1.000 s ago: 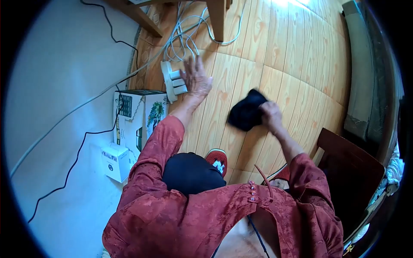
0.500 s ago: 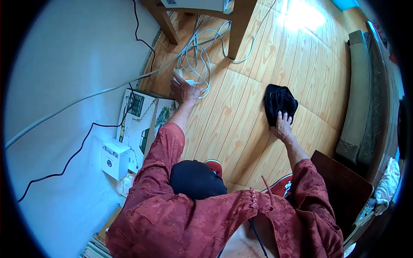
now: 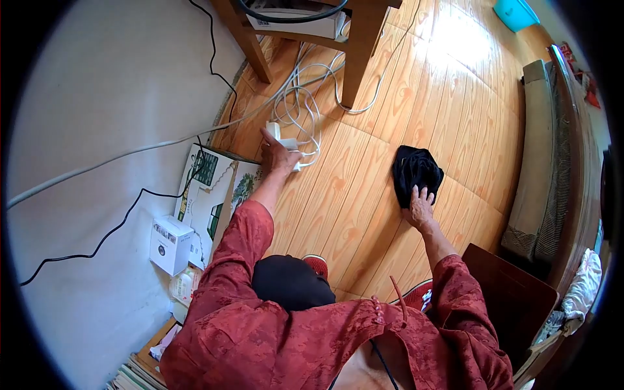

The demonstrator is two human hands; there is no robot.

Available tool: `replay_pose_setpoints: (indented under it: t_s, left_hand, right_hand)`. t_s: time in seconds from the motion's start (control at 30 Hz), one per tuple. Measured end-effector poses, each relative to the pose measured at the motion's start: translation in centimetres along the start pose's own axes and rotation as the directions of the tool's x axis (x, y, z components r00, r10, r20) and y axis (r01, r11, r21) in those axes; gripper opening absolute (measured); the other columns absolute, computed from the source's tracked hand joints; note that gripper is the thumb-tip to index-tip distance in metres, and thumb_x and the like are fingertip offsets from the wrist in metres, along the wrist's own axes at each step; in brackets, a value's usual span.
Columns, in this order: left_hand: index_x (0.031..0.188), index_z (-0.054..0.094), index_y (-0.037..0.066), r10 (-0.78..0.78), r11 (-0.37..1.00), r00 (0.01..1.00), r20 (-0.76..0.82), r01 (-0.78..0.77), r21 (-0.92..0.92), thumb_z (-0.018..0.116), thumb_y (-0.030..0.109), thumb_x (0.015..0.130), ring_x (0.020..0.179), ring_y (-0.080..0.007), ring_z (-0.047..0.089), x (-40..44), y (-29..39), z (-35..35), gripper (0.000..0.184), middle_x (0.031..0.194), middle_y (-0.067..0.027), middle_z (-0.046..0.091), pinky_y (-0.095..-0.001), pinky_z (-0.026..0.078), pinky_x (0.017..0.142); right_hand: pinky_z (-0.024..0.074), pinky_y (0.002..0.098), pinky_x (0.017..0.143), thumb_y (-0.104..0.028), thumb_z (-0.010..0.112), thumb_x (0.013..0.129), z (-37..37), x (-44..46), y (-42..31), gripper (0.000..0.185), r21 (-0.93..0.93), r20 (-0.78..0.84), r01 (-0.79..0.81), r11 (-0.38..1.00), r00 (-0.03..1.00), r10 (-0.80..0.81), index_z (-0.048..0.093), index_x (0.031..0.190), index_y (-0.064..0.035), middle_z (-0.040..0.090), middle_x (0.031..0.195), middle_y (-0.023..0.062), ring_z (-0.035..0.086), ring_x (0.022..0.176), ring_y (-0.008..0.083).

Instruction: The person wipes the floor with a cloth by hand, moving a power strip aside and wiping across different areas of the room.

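My left hand [image 3: 279, 159] is closed around a white power strip [image 3: 272, 130] low over the floor, its index finger lying along one side. White plugs and cords come out of the strip, and my palm hides part of it. My right hand [image 3: 421, 209] grips the near edge of a crumpled black cloth [image 3: 417, 170], fingers on top. The thumb side is partly hidden, and I cannot tell whether the cloth is a bag or a garment.
Loose white cables [image 3: 299, 97] coil beside a wooden table leg [image 3: 359, 71]. Flattened printed cartons [image 3: 207, 179] and a small white box [image 3: 171, 246] stand by the wall. A cushioned bench [image 3: 530, 162] runs along the right. A blue basin [image 3: 515, 14] sits at the far right.
The view has shifted slightly, so the floor, cables and cloth appear lower. Both hands keep their places, on the power strip and on the black cloth.
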State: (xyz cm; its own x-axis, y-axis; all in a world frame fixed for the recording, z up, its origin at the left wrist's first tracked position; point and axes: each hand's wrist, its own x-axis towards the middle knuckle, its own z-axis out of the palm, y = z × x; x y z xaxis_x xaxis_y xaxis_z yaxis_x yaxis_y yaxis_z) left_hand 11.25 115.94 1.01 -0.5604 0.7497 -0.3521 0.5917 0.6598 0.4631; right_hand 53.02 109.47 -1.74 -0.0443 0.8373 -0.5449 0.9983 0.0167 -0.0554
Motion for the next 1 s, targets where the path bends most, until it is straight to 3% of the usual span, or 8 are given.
replay_pose_setpoints:
  t_s: [0.2,0.27,0.33,0.4,0.6,0.8,0.9,1.0]
  left_hand:
    - [0.147,0.005,-0.005,0.113,0.812,0.988,0.105,-0.031,-0.583,0.084,0.014,0.047,0.128,-0.038,0.042,-4.9,1.3,-0.5,0.129,0.14,-0.0263,0.037,-0.0371,0.038,0.106]
    - [0.146,0.002,-0.004,0.147,0.78,0.982,0.119,-0.041,-0.624,0.083,0.012,0.053,0.112,-0.033,0.054,-6.0,1.3,-0.4,0.124,0.133,-0.0263,0.042,-0.0366,0.049,0.093]
    - [0.146,0.001,-0.003,0.242,0.521,0.936,0.257,0.098,-0.848,0.082,0.009,0.055,0.112,-0.0314,0.055,-6.7,1.0,-1.3,0.122,0.133,-0.0246,0.043,-0.036,0.048,0.094]
    - [0.147,0.0,0.0,0.322,0.377,0.871,0.372,0.242,-0.894,0.081,0.007,0.058,0.11,-0.0281,0.056,-8.1,1.8,-4.5,0.12,0.123,-0.0212,0.051,-0.0372,0.048,0.094]
    - [0.146,0.017,0.006,0.443,0.358,0.862,0.245,0.081,-0.93,0.077,0.006,0.063,0.097,-0.0255,0.063,-10.1,2.0,-12.8,0.102,0.109,-0.0166,0.06,-0.038,0.054,0.085]
    - [0.139,0.028,-0.003,0.393,0.565,0.917,0.071,-0.179,-0.806,0.078,0.014,0.061,0.1,-0.0256,0.063,-10.6,0.7,-23.6,0.095,0.114,-0.0189,0.059,-0.035,0.053,0.087]
    - [0.137,0.035,0.001,0.361,0.852,0.922,-0.138,-0.387,-0.353,0.078,0.019,0.057,0.106,-0.0286,0.061,-9.5,-1.5,-27.3,0.093,0.118,-0.0206,0.059,-0.0376,0.05,0.09]
    - [0.133,0.041,0.004,0.365,0.93,0.895,-0.255,-0.34,0.136,0.077,0.021,0.055,0.109,-0.0334,0.059,-9.8,-2.7,-29.0,0.087,0.123,-0.021,0.057,-0.0394,0.048,0.094]
  right_hand:
    - [0.0223,0.0562,0.111,-0.027,0.071,0.075,0.1,0.1,0.4,0.093,0.018,0.041,0.004,1.0,0.999,-0.004,0.019,0.147,0.0012,0.023,0.146,0.0347,0.023,0.132,0.0573]
    - [0.0214,0.0555,0.112,-0.027,0.072,0.075,-0.2,0.1,0.5,0.094,0.018,0.036,-0.014,1.0,0.999,0.014,0.019,0.147,0.0011,0.023,0.146,0.0343,0.022,0.133,0.0569]
    - [0.0196,0.0545,0.113,-0.028,0.071,0.075,-0.6,-0.1,-0.1,0.094,0.035,0.05,-0.027,0.999,0.998,0.025,0.018,0.147,0.0007,0.022,0.147,0.0339,0.021,0.134,0.0551]
    - [0.0188,0.0539,0.113,-0.027,0.07,0.075,-1.1,-0.3,-0.5,0.093,0.021,0.07,-0.027,0.999,0.997,0.025,0.018,0.147,0.0008,0.022,0.147,0.0345,0.022,0.135,0.0539]
    - [0.0242,0.0571,0.11,-0.03,0.072,0.078,1.3,1.2,1.4,0.094,-0.098,0.032,0.042,0.994,0.999,-0.039,0.016,0.148,-0.0012,0.023,0.146,0.0333,0.024,0.134,0.0537]
    - [0.0307,0.0571,0.108,-0.029,0.072,0.078,1.4,1.1,1.4,0.092,-0.087,0.027,0.022,0.996,0.999,-0.02,0.018,0.149,-0.0064,0.022,0.149,0.0295,0.024,0.133,0.0553]
    - [0.0352,0.0565,0.106,-0.028,0.072,0.078,1.3,1.1,1.5,0.091,-0.087,0.02,0.017,0.996,1.0,-0.015,0.018,0.149,-0.0103,0.022,0.15,0.0267,0.024,0.133,0.0549]
    - [0.0367,0.0557,0.106,-0.021,0.071,0.079,0.7,0.7,1.2,0.089,-0.086,0.023,0.012,0.996,1.0,-0.01,0.018,0.149,-0.0109,0.021,0.15,0.0271,0.023,0.134,0.0552]
